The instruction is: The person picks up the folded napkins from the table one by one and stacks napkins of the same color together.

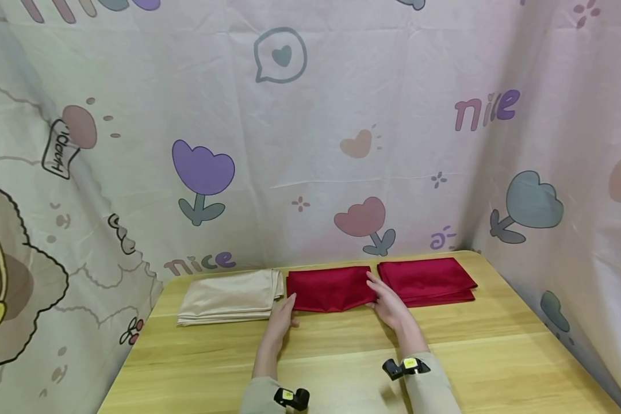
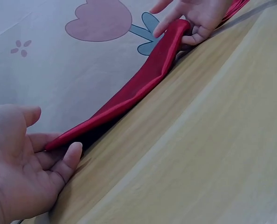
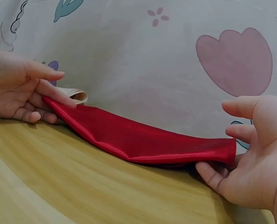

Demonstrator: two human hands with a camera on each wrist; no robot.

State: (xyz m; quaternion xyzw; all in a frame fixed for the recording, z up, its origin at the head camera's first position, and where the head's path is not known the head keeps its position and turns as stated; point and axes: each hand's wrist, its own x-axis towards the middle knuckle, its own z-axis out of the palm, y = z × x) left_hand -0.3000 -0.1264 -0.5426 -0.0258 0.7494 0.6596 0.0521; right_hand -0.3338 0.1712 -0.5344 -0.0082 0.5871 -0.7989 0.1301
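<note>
A folded red satin cloth (image 1: 331, 289) lies between my two hands, its front edge sagging in the middle and its ends raised. My left hand (image 1: 281, 319) holds the left end, with the cloth's corner between its fingers and the thumb standing apart, as the left wrist view shows. At the other end my right hand (image 3: 257, 158) has lower fingers curled beneath the cloth and the index finger above it. Its thumb is also off the fabric. Part of the fingers at each end is hidden by the cloth.
Left of my hands sits a folded cream cloth stack (image 1: 230, 296). A second folded red cloth (image 1: 426, 280) lies on the right, close to my right hand. All rest near the back edge of the wooden table (image 1: 336, 368), before a printed curtain (image 1: 310, 138).
</note>
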